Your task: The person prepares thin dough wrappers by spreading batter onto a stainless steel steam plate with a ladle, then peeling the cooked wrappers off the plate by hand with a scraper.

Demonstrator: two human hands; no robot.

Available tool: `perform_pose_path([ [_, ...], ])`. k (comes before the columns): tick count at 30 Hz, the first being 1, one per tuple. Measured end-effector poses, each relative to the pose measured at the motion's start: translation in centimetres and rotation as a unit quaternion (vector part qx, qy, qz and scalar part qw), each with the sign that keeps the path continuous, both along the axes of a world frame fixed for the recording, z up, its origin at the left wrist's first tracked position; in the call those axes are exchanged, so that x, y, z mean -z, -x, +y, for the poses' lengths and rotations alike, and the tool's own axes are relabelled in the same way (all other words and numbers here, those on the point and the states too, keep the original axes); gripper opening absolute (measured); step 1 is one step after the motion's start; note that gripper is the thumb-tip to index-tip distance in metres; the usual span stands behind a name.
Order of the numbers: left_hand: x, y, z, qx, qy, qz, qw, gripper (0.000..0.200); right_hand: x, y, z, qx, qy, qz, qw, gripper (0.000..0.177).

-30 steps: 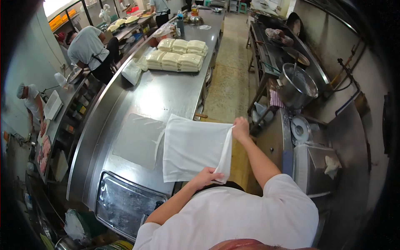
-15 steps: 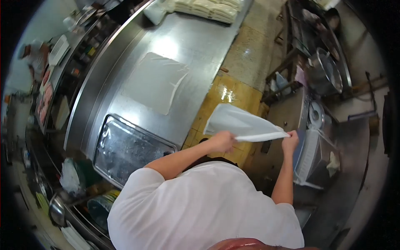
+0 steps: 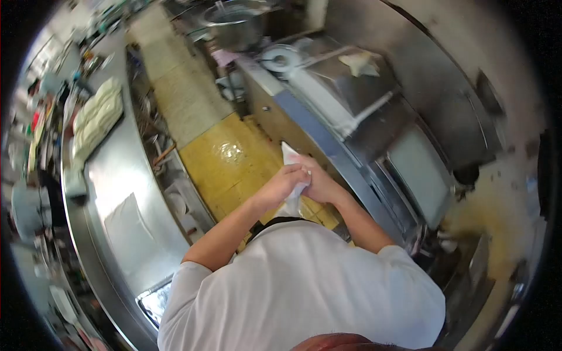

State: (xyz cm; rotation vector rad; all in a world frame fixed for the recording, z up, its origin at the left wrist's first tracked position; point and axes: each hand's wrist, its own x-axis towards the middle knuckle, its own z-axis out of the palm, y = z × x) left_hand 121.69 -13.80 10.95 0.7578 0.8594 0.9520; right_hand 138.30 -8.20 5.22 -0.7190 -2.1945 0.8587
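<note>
A white cloth (image 3: 291, 206) is bunched up in front of my waist. One corner of it pokes up above my fingers, and a crumpled part hangs down below them. My left hand (image 3: 282, 186) is closed around it from the left. From the other side my right hand (image 3: 319, 182) grips the same cloth, pressed close against the left. Much of the cloth is hidden inside the fingers.
Left of me runs a steel table (image 3: 111, 158) bearing a flat pale sheet (image 3: 132, 228), a metal tray (image 3: 153, 301) and pale packs (image 3: 96, 117). At right are a steel counter (image 3: 328, 146) and boxy steel unit (image 3: 345, 88). Another person (image 3: 32, 210) stands far left.
The spread cloth has been gathered into a bunch, and my hands, apart before, have come together. My view has turned right, toward the steel counter.
</note>
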Motion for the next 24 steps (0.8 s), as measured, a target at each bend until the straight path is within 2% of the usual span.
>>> perform_pose_path([
  [1, -2.6, -1.8, 0.2, 0.027, 0.001, 0.008, 1.0, 0.009, 2.2, -2.6, -0.2, 0.027, 0.001, 0.008, 1.0, 0.055],
  [3, -7.0, -4.4, 1.0, 0.082, -0.152, 0.177, 0.969, 0.029, 6.4, -7.7, -1.1, -0.036, 0.172, -0.178, 0.968, 0.05],
  [4, -9.0, -5.4, 1.9, 0.076, -0.191, 0.208, 0.956, 0.036, 6.6, -10.0, -2.0, 0.008, 0.2, -0.202, 0.959, 0.048],
  [5, -10.6, -6.2, 2.6, 0.069, -0.23, 0.235, 0.942, 0.044, 4.8, -12.6, -2.6, 0.028, 0.204, -0.193, 0.959, 0.048],
  [7, -12.8, -7.5, 4.3, 0.042, -0.259, 0.24, 0.935, 0.046, -0.3, -18.2, -4.1, 0.118, 0.347, -0.243, 0.898, 0.034],
  [9, -15.0, -8.7, 7.1, -0.01, -0.393, 0.327, 0.859, 0.045, 4.4, -26.6, -3.6, 0.23, 0.224, -0.238, 0.917, 0.033],
  [11, -16.8, -10.3, 10.6, -0.058, -0.463, 0.368, 0.804, 0.035, -6.7, -31.6, -3.3, 0.347, 0.275, -0.262, 0.858, 0.033],
  [12, -18.1, -11.7, 12.1, -0.079, -0.452, 0.318, 0.83, 0.032, -7.2, -35.6, -3.0, 0.378, 0.342, -0.101, 0.854, 0.033],
  [13, -19.2, -13.3, 13.6, -0.099, -0.437, 0.268, 0.853, 0.032, -9.2, -38.6, -3.2, 0.419, 0.242, -0.048, 0.874, 0.037],
  [15, -20.5, -15.3, 17.5, -0.146, -0.501, 0.276, 0.807, 0.042, -17.7, -41.3, -5.1, 0.498, 0.139, -0.029, 0.855, 0.024],
  [16, -21.0, -16.3, 19.4, -0.155, -0.503, 0.211, 0.824, 0.043, -19.4, -43.2, -5.7, 0.492, 0.148, 0.07, 0.855, 0.016],
  [17, -21.3, -17.5, 21.1, -0.162, -0.499, 0.145, 0.839, 0.044, -20.4, -45.4, -6.2, 0.503, 0.071, 0.07, 0.859, 0.01],
  [18, -21.7, -18.9, 22.4, -0.171, -0.483, 0.114, 0.851, 0.04, -20.4, -47.5, -6.5, 0.486, 0.067, 0.146, 0.859, 0.008],
  [19, -21.4, -20.4, 23.4, -0.155, -0.482, 0.11, 0.855, 0.04, -20.7, -48.2, -6.9, 0.5, 0.07, 0.148, 0.851, 0.008],
  [21, -20.3, -23.3, 25.2, -0.081, -0.416, -0.01, 0.906, 0.034, -21.2, -49.2, -7.6, 0.534, 0.051, 0.159, 0.829, 0.007],
  [22, -19.4, -25.5, 25.3, -0.065, -0.354, 0.033, 0.932, 0.027, -18.7, -51.8, -7.3, 0.561, 0.043, 0.087, 0.822, 0.017],
  [23, -17.0, -27.0, 26.5, -0.017, -0.324, 0.065, 0.944, 0.022, -16.7, -52.5, -7.2, 0.573, 0.045, 0.085, 0.814, 0.017],
  [24, -13.7, -28.7, 27.8, 0.037, -0.367, 0.141, 0.918, 0.02, -14.8, -53.0, -7.2, 0.625, 0.086, 0.013, 0.776, 0.025],
])
